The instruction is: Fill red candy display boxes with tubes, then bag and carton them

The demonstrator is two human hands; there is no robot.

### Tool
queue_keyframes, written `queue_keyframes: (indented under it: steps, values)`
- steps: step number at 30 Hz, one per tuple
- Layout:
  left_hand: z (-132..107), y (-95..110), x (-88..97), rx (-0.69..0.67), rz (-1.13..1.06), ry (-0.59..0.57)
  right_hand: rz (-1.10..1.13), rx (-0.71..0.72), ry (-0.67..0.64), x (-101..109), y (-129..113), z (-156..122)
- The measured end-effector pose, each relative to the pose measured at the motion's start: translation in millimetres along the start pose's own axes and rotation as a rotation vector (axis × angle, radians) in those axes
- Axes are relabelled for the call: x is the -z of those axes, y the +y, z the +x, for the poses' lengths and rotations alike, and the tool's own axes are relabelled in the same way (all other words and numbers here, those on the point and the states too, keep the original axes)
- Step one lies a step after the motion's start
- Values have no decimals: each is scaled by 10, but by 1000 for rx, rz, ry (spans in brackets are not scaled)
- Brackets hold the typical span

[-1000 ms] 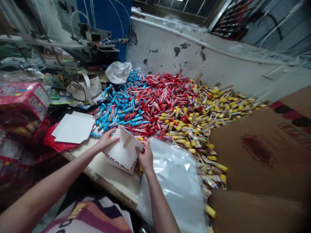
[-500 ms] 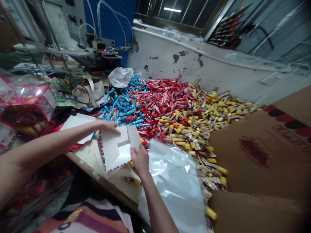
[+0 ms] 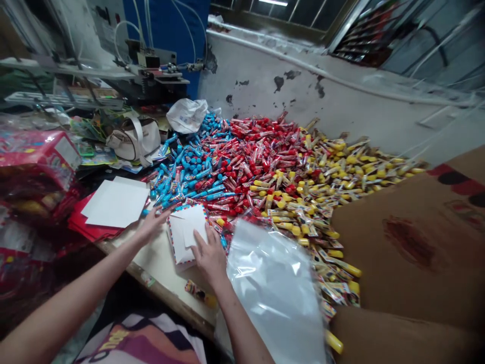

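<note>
A white folded paper envelope [image 3: 185, 235] with a red-and-blue striped airmail border lies flat on the pale tabletop [image 3: 159, 268]. My right hand [image 3: 210, 258] rests on its lower right corner, fingers spread and pressing flat. My left hand [image 3: 153, 226] sits just left of the envelope, fingers apart and holding nothing, its fingertips close to the blue candy tubes [image 3: 185, 179]. Beyond the hands spreads a heap of red candy tubes [image 3: 257, 156] and yellow-capped ones [image 3: 341, 164]. A single wrapped candy tube [image 3: 199, 293] lies on the tabletop below the envelope.
A transparent plastic bag [image 3: 276, 298] lies right of my right hand. White sheets [image 3: 115, 203] sit on red sheets [image 3: 91, 227] at left. Cardboard flaps [image 3: 409, 237] fill the right. A white handbag [image 3: 134, 139] and a machine [image 3: 151, 71] stand behind.
The envelope's raised flap now lies folded down flat. My left hand has come off the envelope and moved left, and my right hand has shifted onto it.
</note>
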State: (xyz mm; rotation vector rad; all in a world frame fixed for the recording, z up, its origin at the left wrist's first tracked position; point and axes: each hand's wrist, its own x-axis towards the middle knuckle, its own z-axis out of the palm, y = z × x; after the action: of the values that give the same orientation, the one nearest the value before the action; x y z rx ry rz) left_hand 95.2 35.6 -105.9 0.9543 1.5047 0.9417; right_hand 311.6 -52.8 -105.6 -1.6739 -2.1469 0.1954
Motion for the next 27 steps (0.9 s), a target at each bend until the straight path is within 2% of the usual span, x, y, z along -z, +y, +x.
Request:
queue_keyframes:
  steps: [2,4,6,9,14,19,24,27]
  values:
    - [-135,-242,-58,86,-62,8,-3,-54,0,17,-18,43]
    - [-196,-388,-161,138,-119,-2,-7,-106,-20,52,-42,80]
    - [-193,-433,-251,160,-153,8,-13,-176,-35,102,-68,116]
    - [-154,-396,-317,155,-143,28,-5,-286,-51,170,-91,182]
    - [-209,-337,-392,59,-54,106,-1,-358,-98,206,-103,307]
    - [-346,-335,-501,-132,169,203,0,-459,-21,192,-100,401]
    - [-443,-328,-589,-303,349,212,67,-548,109,141,-42,416]
    - [-480,-287,-639,-360,286,152,97,-575,170,129,-21,388]
